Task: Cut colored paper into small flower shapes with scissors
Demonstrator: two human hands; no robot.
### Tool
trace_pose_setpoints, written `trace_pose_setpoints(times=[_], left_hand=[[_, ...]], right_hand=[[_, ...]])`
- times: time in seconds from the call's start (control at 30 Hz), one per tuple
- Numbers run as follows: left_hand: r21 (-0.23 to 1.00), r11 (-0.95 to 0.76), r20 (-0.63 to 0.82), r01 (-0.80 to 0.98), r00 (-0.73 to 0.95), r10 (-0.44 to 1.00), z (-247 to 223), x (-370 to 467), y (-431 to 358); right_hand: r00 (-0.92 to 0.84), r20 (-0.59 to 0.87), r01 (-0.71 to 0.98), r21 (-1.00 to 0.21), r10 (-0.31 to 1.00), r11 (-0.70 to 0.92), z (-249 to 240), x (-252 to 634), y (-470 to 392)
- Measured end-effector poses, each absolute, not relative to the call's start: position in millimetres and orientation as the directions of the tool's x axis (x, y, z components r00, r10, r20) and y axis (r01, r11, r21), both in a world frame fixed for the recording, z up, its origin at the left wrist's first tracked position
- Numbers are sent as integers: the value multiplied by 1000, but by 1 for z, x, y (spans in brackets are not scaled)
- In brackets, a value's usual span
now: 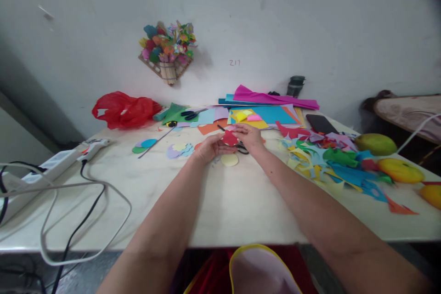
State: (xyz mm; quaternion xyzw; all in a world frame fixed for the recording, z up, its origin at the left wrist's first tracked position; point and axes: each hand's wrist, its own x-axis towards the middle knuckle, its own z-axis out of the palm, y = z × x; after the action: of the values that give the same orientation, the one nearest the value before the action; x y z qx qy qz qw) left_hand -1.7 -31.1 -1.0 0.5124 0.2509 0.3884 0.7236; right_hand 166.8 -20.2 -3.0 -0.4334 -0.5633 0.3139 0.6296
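A small red paper cutout (pixel 229 138) with a wavy edge is held up between both hands over the table's middle. My left hand (pixel 211 148) grips its left side, palm partly turned up. With its fingers closed on the upper right edge, my right hand (pixel 248 135) holds the same cutout. Just below lies a pale yellow paper circle (pixel 229 160) on the table. Dark scissor handles (pixel 242 148) show partly behind my right hand. To the left sit lilac, blue and cream flower-shaped paper cutouts (pixel 180 149).
Colourful paper scraps (pixel 327 156) and mangoes (pixel 400 171) cover the right side. Paper sheets (pixel 268 115), a red plastic bag (pixel 126 109) and black-handled scissors (pixel 189 114) lie at the back. A power strip (pixel 51 165) and cables occupy the left. A phone (pixel 321 124) lies back right.
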Motion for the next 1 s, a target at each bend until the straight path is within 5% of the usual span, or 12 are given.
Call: trace_pose_setpoints(times=[0.23, 0.5, 1.0], left_hand=[[954, 78, 63, -290, 447, 892, -9, 3, -25], [950, 16, 132, -313, 447, 885, -13, 1, -21], [960, -24, 171, -280, 514, 841, -15, 4, -23]], right_hand=[[177, 405, 31, -913, 897, 406, -1, 165, -22], [72, 163, -107, -980, 984, 170, 4, 169, -32], [63, 105, 150, -984, 993, 94, 7, 170, -39]])
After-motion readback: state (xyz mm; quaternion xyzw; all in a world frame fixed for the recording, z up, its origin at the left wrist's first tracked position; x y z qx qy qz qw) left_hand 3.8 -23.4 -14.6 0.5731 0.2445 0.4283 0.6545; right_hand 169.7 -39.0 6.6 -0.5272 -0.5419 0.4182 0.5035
